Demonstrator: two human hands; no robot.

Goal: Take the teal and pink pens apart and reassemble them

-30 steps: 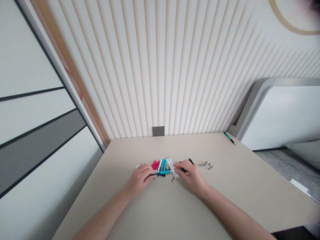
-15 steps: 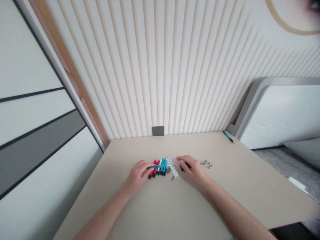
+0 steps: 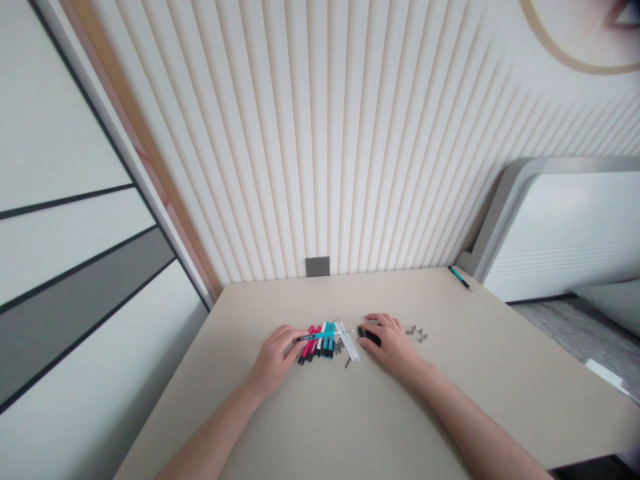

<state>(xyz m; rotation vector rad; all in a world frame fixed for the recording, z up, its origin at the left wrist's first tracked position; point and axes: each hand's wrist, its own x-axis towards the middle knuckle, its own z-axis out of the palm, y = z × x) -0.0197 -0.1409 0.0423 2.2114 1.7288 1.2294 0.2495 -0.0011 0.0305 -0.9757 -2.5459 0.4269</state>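
No words or numbers are coming through legibly: the tiny printing (image 3: pixel 313 337) running along the teal and black pen (image 3: pixel 325 333) is showing too small and blurred to read

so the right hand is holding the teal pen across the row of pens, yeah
No, it's the left hand holding the teal pen across the row of pens, not the right hand; the head view shows this.
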